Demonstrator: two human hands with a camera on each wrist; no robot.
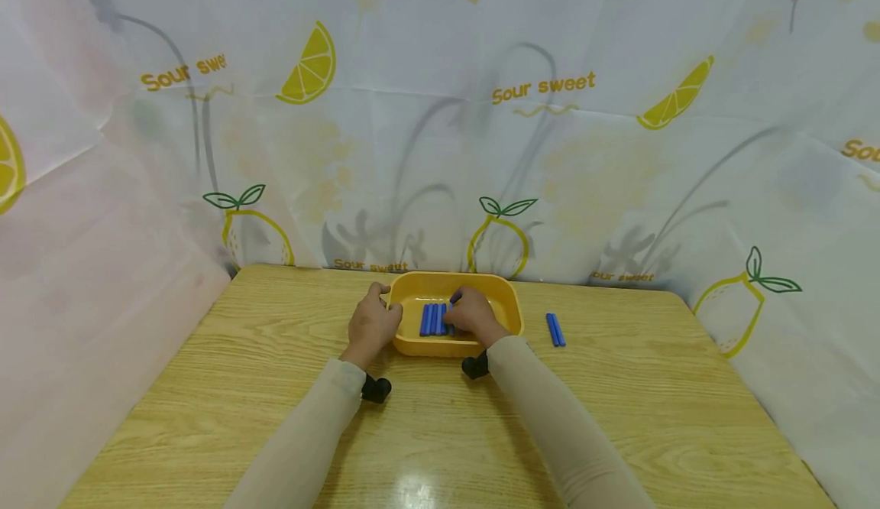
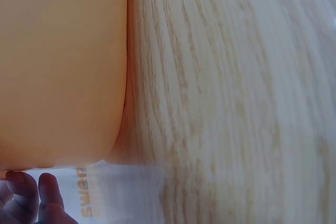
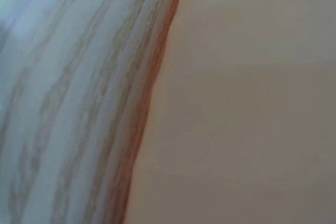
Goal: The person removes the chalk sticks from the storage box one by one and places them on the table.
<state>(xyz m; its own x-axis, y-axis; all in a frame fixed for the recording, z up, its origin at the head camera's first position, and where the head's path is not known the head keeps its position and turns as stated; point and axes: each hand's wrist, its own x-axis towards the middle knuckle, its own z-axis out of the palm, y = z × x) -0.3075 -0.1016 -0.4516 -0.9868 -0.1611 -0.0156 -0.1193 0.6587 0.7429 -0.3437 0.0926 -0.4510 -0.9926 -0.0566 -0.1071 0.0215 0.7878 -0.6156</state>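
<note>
In the head view a yellow plastic basin (image 1: 440, 348) stands near the table's far edge. Inside it several blue sticks (image 1: 433, 319) lie side by side. At the basin's left end my left hand (image 1: 371, 325) holds the rim, thumb towards the inside and fingers at the outer side; some fingertips (image 2: 50, 190) show past the basin's wall in the left wrist view. My right hand (image 1: 473, 314) reaches down into the basin and pinches a blue stick at the right of the row, mostly hidden by the fingers. The right wrist view shows only the basin's wall (image 3: 236, 103) and the table.
Two more blue sticks (image 1: 555, 330) lie together on the wooden table (image 1: 619, 402), to the right of the basin. Behind the table hangs a white curtain (image 1: 412, 150) printed with lemons, close to its far edge.
</note>
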